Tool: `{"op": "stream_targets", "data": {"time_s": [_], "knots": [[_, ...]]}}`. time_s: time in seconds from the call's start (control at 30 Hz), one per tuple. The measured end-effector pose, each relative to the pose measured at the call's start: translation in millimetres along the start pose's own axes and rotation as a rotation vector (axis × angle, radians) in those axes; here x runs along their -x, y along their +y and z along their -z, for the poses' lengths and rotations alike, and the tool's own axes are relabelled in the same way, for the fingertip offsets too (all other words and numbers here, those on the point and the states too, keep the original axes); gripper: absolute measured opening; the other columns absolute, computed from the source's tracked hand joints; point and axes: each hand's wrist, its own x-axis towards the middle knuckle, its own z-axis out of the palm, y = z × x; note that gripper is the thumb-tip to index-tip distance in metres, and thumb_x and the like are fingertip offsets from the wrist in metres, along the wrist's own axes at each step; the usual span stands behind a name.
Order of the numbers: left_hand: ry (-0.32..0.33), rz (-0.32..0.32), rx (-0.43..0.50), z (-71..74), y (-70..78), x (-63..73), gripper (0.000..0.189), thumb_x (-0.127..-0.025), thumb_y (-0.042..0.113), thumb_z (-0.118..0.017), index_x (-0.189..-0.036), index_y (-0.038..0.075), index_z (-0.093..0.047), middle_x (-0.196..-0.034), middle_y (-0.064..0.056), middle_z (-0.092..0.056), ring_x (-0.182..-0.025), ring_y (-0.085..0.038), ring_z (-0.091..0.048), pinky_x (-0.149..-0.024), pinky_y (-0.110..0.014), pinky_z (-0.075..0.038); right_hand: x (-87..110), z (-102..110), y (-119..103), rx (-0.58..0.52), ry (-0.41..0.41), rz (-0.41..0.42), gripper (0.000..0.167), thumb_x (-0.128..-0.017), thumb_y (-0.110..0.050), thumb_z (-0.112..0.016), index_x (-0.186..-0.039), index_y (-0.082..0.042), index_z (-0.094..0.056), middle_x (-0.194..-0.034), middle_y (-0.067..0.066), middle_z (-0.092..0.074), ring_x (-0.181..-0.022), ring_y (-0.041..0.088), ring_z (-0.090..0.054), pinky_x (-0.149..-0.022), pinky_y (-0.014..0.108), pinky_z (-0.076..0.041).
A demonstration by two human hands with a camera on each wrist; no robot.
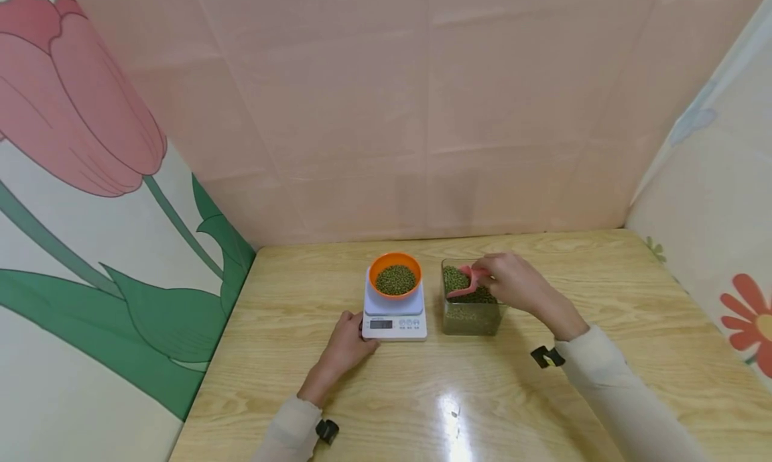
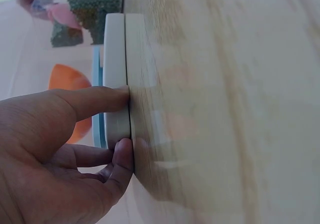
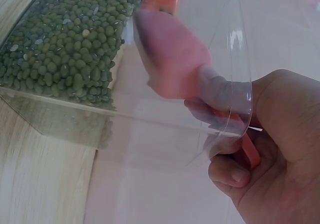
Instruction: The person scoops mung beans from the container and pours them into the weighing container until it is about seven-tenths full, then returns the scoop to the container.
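Note:
My left hand (image 1: 348, 344) holds the near left corner of a white kitchen scale (image 1: 395, 308). In the left wrist view, its thumb lies along one side of the scale and its fingers bend round the corner. An orange bowl (image 1: 395, 256) stands on the scale's platform with green mung beans (image 1: 395, 281) in it. To the right is a clear rectangular container (image 1: 472, 322) of mung beans (image 3: 70, 46). Over it, my right hand (image 1: 515, 282) grips a pink scoop (image 3: 177, 58) by its handle, with the scoop's head inside the container.
Both the scale and the container stand on a wood-grain table (image 1: 289, 294). A pink covered wall (image 1: 362, 147) rises behind its far edge. Side panels with painted flowers flank the table. The scale's display (image 1: 381, 324) faces me.

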Motion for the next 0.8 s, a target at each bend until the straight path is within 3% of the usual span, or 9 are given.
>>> {"op": "stream_targets", "data": {"time_s": [0.4,0.8], "knots": [[0.0,0.004,-0.01,0.0,0.9,-0.3,0.054,-0.088,0.01,-0.084,-0.137,-0.001,-0.067,-0.104,-0.009,-0.057,-0.093,-0.019,-0.043,-0.076,-0.028,-0.042,6.7,-1.2,3.0,-0.025,0.032,-0.023,0.017,-0.096,-0.001,-0.075,-0.112,0.0,-0.079,-0.109,0.016,-0.08,-0.097,0.036,-0.077,-0.085,0.054,-0.061],[0.002,0.006,-0.018,-0.3,1.1,-0.8,0.053,-0.088,0.01,-0.084,-0.137,-0.001,-0.067,-0.103,-0.008,-0.056,-0.093,-0.019,-0.043,-0.077,-0.028,-0.043,10.2,1.1,2.1,-0.035,0.042,-0.056,0.022,-0.094,-0.007,-0.079,-0.115,0.001,-0.078,-0.11,0.017,-0.079,-0.099,0.037,-0.076,-0.089,0.055,-0.059]]}}
